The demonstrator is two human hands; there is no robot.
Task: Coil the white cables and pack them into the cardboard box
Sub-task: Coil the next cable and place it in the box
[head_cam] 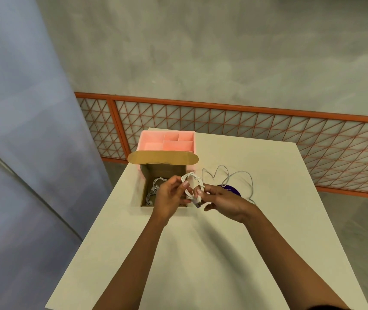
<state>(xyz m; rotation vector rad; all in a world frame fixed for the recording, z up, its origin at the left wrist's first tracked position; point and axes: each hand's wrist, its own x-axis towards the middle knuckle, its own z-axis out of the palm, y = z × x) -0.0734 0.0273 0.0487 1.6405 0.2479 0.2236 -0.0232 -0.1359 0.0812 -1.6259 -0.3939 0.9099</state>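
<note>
A coiled white cable point(192, 185) is held between both hands just above the right edge of the open cardboard box point(147, 175). My left hand point(169, 198) pinches the coil's left side, and my right hand point(221, 201) grips its lower right, where a plug end sticks out. Inside the box lies another white cable point(154, 189), partly hidden by my left hand. A loose white cable point(234, 177) sprawls in loops on the table to the right of the box.
A pink compartment organiser point(167, 139) stands behind the box, whose flap point(163, 158) leans back against it. A dark purple disc point(231, 189) lies under the loose cable. The white table point(201, 253) ends near an orange mesh railing point(245, 128).
</note>
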